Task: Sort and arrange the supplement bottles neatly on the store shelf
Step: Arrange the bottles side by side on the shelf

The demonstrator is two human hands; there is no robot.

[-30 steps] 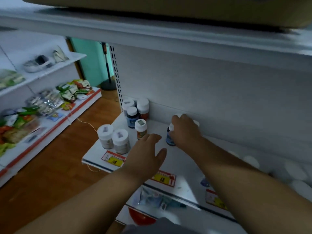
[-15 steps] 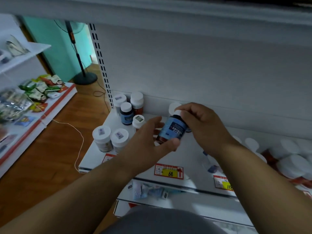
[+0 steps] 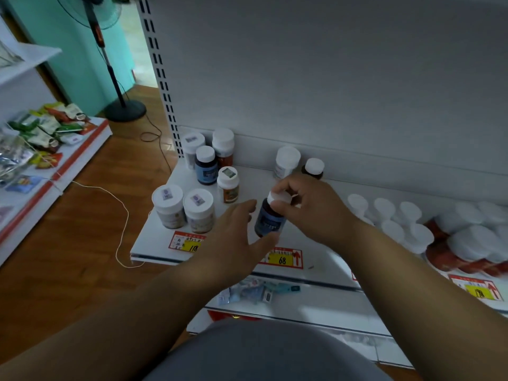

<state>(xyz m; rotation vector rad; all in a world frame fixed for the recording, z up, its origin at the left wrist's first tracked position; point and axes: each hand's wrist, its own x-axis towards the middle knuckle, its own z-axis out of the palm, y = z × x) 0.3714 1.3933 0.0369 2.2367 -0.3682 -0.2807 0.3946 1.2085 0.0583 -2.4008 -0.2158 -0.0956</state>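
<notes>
Presently the sorting is mid-step: one blue-labelled bottle [image 3: 269, 218] is off the shelf [image 3: 154, 237] and held just above its front edge, tilted slightly. The right hand [image 3: 310, 210] grips it by the white cap [image 3: 279, 198], fingers curled round the top, while the left hand [image 3: 233, 237] stays unclenched, fingers relaxed, its thumb reaching under the bottle's base; contact there cannot be told. The next move likely calls for carrying it to the matching blue-labelled bottle [image 3: 206, 166] in the back-left group and setting it upright beside it without knocking the small orange-labelled bottle [image 3: 228, 185] nearby. All the bottles are smooth plastic cylinders with round white caps; the held one is dark and glossy. Two squat white-lidded jars [image 3: 182, 209] stand at the front left, by a yellow price tag [image 3: 187, 242].
</notes>
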